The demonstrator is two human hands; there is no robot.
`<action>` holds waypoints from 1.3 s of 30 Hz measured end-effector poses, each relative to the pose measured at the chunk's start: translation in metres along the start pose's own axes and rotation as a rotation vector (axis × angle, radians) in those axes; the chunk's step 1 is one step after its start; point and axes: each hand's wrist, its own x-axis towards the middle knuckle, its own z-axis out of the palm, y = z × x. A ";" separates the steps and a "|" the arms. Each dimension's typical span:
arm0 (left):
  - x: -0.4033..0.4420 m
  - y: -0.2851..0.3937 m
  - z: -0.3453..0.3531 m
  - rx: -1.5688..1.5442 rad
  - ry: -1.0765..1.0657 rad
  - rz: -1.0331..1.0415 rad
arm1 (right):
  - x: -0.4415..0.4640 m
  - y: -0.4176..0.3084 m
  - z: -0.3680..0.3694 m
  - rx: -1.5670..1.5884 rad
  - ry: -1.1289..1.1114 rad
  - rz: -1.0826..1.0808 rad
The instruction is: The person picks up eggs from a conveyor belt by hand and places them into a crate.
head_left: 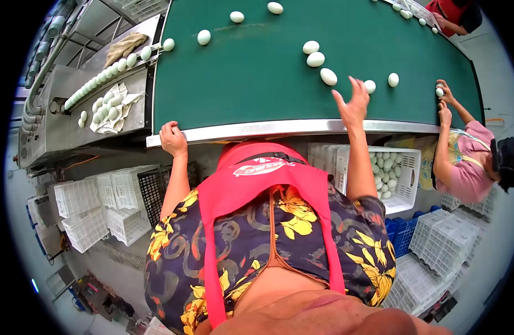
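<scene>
My right hand (pixel 354 105) reaches over the green belt (pixel 251 72), open, its fingers spread and nothing in them. Beside its fingertips lies a pale egg (pixel 369 86), partly behind them. Another egg (pixel 328 76) is just to the left, and one more egg (pixel 393 80) sits to the right. My left hand (pixel 173 139) rests at the belt's near left corner, fingers curled over the metal edge (pixel 229 132). No egg shows in it. Two eggs touch or nearly touch farther up, and several others are scattered toward the back left.
At left, a row of eggs (pixel 100 80) runs along a metal machine (pixel 50 120), beside a cloth (pixel 128 103) with eggs. Below my right arm stands a white crate (pixel 411 173) of eggs. A co-worker's hands (pixel 445 103) hold an egg at right. White crates (pixel 81 212) stack at left.
</scene>
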 end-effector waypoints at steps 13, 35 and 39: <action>-0.017 0.088 -0.031 -0.085 -0.043 0.061 | 0.138 0.078 0.026 -0.233 -0.581 0.059; -0.014 0.075 -0.029 -0.054 -0.095 0.154 | 0.110 0.169 -0.008 -0.345 -0.376 0.356; -0.012 0.066 -0.023 -0.041 -0.075 0.136 | 0.074 0.158 -0.024 -0.384 -0.327 0.364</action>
